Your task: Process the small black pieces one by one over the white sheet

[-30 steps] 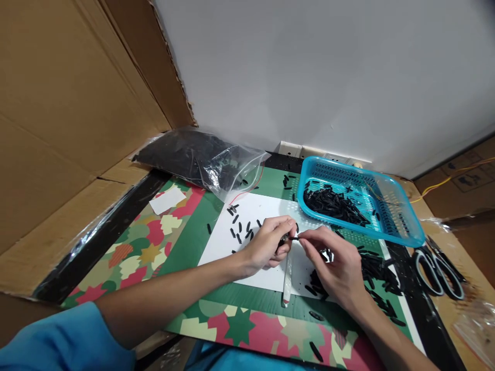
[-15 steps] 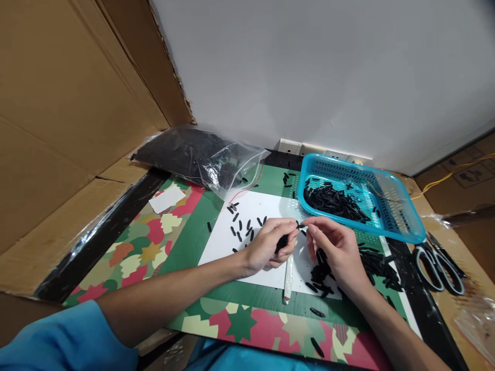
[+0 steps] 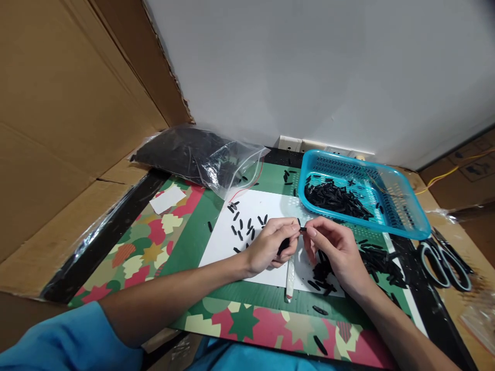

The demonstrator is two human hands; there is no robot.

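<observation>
Two hands are meeting at frame centre over white paper (image 3: 266,206): left hand (image 3: 270,242) and right hand (image 3: 332,252) are each pinching one end of a small black tube piece (image 3: 302,229), seemingly light, stiff, easily dropped

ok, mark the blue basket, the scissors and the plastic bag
blue basket (image 3: 415,229), head view, near right rim.
scissors (image 3: 436,263), head view, handle loop.
plastic bag (image 3: 193,154), head view, middle of its dark contents.
</observation>
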